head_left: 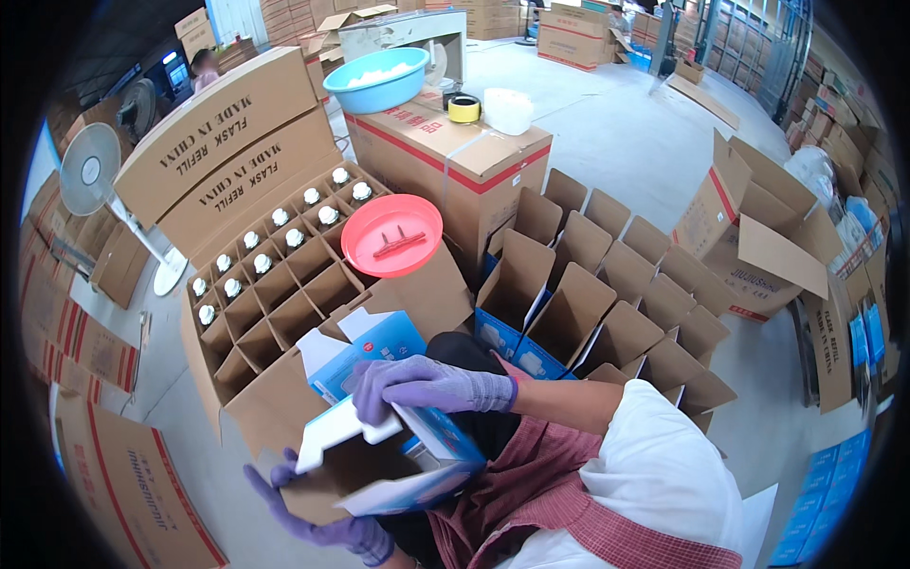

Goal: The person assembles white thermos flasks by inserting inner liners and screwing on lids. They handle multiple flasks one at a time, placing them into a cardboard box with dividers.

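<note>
Purple gloves cover both hands. On my lap lies a blue-and-white cardboard box [453, 444], tilted, with its open end and brown inside facing left. My right hand [422, 384] is closed over the box's upper edge beside a raised white flap. Around its lower left side is my left hand [327, 526], gripping a brown flap with the fingers curved and partly spread. Just beyond the box stands another blue box [374, 356] with white flaps up. A large divided carton [256, 398] behind it holds several white-capped flask refills [263, 263] in its far cells.
A pink-red round lid or tray [393, 232] with small red pieces rests on the divided carton. Several open blue boxes [540, 351] stand at right. Behind, a tall carton [455, 152] bears a light-blue basin [376, 83] and tape rolls [464, 108]. A fan [91, 169] stands left.
</note>
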Motion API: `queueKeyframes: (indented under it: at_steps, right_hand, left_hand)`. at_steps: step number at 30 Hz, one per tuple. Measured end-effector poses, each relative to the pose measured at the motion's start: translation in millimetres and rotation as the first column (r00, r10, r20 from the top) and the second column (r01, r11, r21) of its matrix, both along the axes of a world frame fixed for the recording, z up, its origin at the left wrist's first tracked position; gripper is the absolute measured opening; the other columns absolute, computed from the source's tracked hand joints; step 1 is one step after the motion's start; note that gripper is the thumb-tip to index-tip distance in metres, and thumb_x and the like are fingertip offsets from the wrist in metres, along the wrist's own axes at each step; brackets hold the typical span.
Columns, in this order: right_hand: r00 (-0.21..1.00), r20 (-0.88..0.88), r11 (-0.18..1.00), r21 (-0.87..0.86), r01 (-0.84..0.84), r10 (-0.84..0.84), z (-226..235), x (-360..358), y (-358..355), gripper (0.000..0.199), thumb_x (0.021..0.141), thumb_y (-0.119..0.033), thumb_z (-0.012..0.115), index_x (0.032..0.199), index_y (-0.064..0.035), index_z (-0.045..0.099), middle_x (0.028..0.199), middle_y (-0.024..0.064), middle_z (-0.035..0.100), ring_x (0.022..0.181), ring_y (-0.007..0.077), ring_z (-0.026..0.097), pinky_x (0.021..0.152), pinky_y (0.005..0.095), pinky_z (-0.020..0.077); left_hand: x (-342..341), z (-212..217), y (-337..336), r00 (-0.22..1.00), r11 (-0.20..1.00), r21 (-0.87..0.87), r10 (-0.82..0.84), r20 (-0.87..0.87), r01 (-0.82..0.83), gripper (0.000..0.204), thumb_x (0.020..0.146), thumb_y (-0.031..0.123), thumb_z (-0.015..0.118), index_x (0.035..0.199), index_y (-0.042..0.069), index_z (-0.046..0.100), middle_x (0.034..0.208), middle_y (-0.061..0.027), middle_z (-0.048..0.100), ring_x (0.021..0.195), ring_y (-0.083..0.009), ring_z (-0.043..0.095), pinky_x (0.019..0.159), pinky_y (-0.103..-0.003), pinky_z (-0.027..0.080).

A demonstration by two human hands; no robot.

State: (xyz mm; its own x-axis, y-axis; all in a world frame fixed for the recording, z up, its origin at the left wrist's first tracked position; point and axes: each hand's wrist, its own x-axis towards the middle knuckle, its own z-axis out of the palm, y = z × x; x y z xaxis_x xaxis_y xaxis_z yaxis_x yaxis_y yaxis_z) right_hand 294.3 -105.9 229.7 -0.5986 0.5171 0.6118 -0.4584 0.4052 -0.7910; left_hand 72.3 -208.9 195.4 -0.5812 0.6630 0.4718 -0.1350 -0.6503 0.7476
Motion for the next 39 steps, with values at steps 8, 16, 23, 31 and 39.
queueKeyframes:
  at_steps: [8, 16, 23, 31, 39]
  right_hand:
    - [0.421, 0.418, 0.538, 0.814, 0.221, -0.805, -45, -12, -6, 0.027, 0.079, -0.018, 0.063, 0.105, -0.0097, 0.064, 0.111, 0.0098, 0.062, 0.106, 0.0299, 0.057, 0.11, 0.0527, 0.0319]
    - [0.742, 0.194, 0.729, 0.455, 0.512, -0.642, -2, -6, -32, 0.052, 0.083, -0.031, 0.067, 0.128, -0.0066, 0.056, 0.129, 0.0153, 0.055, 0.124, 0.0366, 0.048, 0.11, 0.0479, 0.0341]
    - [0.503, 0.353, 0.481, 0.864, 0.149, -0.789, -16, -27, -75, 0.078, 0.077, -0.062, 0.064, 0.127, -0.0023, 0.055, 0.125, 0.0145, 0.057, 0.121, 0.0316, 0.052, 0.114, 0.044, 0.032]
    - [0.543, 0.59, 0.662, 0.745, -0.081, -0.598, -46, -21, -58, 0.061, 0.081, -0.057, 0.062, 0.12, -0.0095, 0.06, 0.106, 0.009, 0.064, 0.105, 0.0264, 0.062, 0.105, 0.0397, 0.0391]
    - [0.835, 0.023, 0.445, 0.854, 0.27, -0.55, 20, 21, -19, 0.065, 0.085, -0.066, 0.054, 0.12, -0.0113, 0.057, 0.11, 0.0089, 0.06, 0.109, 0.032, 0.058, 0.112, 0.0624, 0.0264]
  left_hand:
    - [55, 77, -2, 0.101, 0.682, -0.453, -0.608, -0.788, 0.574, 0.077, 0.079, 0.05, 0.066, 0.131, -0.004, 0.052, 0.13, -0.0205, 0.054, 0.127, -0.0447, 0.047, 0.113, -0.055, 0.021]
    - [2, 35, 32, 0.517, 0.805, -0.583, -0.546, -0.659, 0.108, 0.077, 0.086, 0.034, 0.072, 0.144, -0.005, 0.042, 0.14, -0.0211, 0.052, 0.128, -0.0279, 0.052, 0.106, -0.042, 0.041]
    - [-40, -11, 92, 0.632, 0.482, -0.794, -0.758, -0.165, 0.371, 0.072, 0.087, 0.014, 0.064, 0.15, -0.003, 0.033, 0.144, -0.0221, 0.047, 0.126, -0.0295, 0.053, 0.101, -0.04, 0.045]
    - [-40, 6, 83, 0.378, 0.419, -0.824, -0.884, -0.275, 0.38, 0.054, 0.091, 0.034, 0.057, 0.129, -0.005, 0.061, 0.112, -0.0173, 0.069, 0.105, -0.0211, 0.063, 0.093, -0.032, 0.047]
    - [-41, 95, 26, 0.132, 0.866, -0.323, -0.397, -0.908, 0.383, 0.079, 0.096, 0.057, 0.045, 0.142, -0.008, 0.046, 0.142, -0.0256, 0.049, 0.134, -0.033, 0.046, 0.113, -0.043, 0.034]
